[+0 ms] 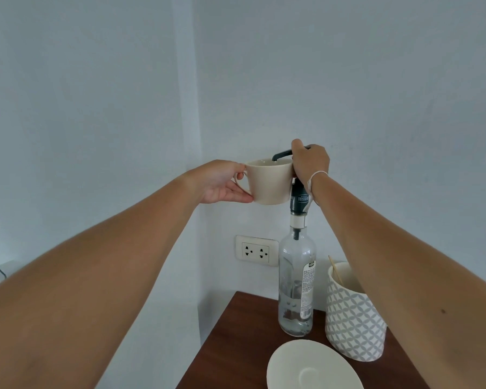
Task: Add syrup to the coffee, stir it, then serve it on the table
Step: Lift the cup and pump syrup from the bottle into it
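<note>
Left hand (222, 182) holds a cream cup (270, 182) by its handle, fingers curled round the loop and underside, cup raised level in the air, well above the table (236, 332). Cup contents not visible from this angle.

Right hand (310, 161) sits on top of the pump (282, 154) of the syrup bottle (296, 276), fingers wrapped over the pump head. The dark spout reaches out over the cup rim, tip just inside the opening. A thin white band circles the right wrist.

Bottle stands upright on the dark wooden table, clear glass, mostly empty, a little liquid at the bottom. Cup's right side is against the bottle's neck, or just beside it.

Just right of the bottle: a grey-and-white patterned holder (354, 318) with a thin wooden stick (335, 269) leaning inside. In front of the bottle, a cream saucer (312, 366), bare. Wall socket (256, 251) behind, left of the bottle.
</note>
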Available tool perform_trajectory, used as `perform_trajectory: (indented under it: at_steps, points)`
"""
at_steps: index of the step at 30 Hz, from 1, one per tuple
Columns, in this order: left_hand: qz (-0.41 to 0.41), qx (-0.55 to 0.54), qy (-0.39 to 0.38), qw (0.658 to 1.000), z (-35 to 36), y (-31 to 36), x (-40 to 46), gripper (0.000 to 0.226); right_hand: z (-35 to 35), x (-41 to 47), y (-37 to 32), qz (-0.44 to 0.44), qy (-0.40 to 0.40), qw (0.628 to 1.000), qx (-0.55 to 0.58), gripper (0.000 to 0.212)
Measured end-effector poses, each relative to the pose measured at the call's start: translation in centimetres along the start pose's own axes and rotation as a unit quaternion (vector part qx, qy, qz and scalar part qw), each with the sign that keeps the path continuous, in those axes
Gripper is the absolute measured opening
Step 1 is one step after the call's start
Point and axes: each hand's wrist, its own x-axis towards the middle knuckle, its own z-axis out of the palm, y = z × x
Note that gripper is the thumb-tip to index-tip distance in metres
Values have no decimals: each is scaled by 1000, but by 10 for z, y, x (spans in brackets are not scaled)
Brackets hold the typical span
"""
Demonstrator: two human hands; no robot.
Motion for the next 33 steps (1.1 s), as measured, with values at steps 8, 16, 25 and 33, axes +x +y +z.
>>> perform_trajectory:
  at_steps: [8, 16, 25, 33]
  points:
    - [-5, 8, 4, 1000, 1, 1, 0, 27, 0, 0, 3, 7, -20, 1000, -6, 26]
    - [-3, 19, 9, 1000, 3, 8, 1, 28, -4, 9, -7, 27, -56, 998, -11, 30]
    - [1, 17, 8, 1000, 4, 7, 3, 28, -3, 10, -4, 17, -55, 998, -10, 29]
    - [1, 9, 7, 1000, 4, 7, 3, 28, -1, 9, -5, 9, -31, 999, -4, 31]
